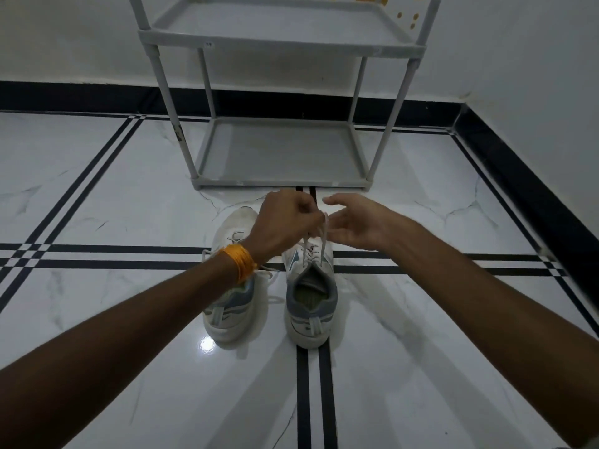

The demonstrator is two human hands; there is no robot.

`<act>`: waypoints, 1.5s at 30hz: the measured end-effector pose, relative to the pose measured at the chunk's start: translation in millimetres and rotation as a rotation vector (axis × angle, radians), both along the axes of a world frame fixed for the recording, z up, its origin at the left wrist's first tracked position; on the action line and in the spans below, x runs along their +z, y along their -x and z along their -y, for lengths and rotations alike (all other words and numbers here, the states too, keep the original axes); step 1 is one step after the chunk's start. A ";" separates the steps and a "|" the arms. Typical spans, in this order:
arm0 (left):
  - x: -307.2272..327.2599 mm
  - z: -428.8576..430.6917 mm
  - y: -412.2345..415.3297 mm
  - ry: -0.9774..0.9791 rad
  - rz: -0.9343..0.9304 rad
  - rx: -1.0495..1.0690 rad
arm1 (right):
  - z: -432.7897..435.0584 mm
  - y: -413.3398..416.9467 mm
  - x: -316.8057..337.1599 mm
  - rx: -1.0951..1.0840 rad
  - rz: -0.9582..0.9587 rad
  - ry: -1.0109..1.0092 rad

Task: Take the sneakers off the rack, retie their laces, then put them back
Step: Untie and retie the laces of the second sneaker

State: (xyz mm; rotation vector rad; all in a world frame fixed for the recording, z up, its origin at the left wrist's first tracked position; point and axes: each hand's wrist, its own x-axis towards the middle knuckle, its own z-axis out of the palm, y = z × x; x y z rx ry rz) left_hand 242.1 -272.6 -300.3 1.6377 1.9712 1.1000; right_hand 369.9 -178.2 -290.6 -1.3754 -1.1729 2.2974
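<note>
Two white and grey sneakers stand side by side on the floor, heels toward me. The left sneaker (pixel 230 306) has loose laces trailing beside it. Over the right sneaker (pixel 310 306) my left hand (pixel 285 222), with an orange thread band at the wrist, is closed on both white lace (pixel 321 236) ends, pulled upward. My right hand (pixel 353 222) hovers just to the right of the laces, fingers spread, holding nothing. The toe of the right sneaker is hidden behind my hands.
A grey two-tier shoe rack (pixel 282 183) stands against the white wall just beyond the sneakers, both shelves bare. The floor is glossy white marble with black stripe lines. A black skirting runs along the walls, with a corner at the right.
</note>
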 end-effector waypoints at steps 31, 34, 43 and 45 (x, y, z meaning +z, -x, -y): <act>-52.5 27.3 51.6 0.472 -0.884 0.037 | 7.3 -37.5 -56.1 0.765 1.262 -1.217; -54.7 22.8 29.1 0.351 -0.807 -0.031 | 9.3 -32.9 -58.0 0.666 1.087 -1.343; -79.3 25.0 -3.8 0.225 -0.123 -0.004 | 37.0 -21.3 -65.6 0.522 0.626 -1.139; -78.1 25.2 -0.7 0.242 -0.191 -0.054 | 35.8 -21.2 -65.7 0.541 0.610 -1.170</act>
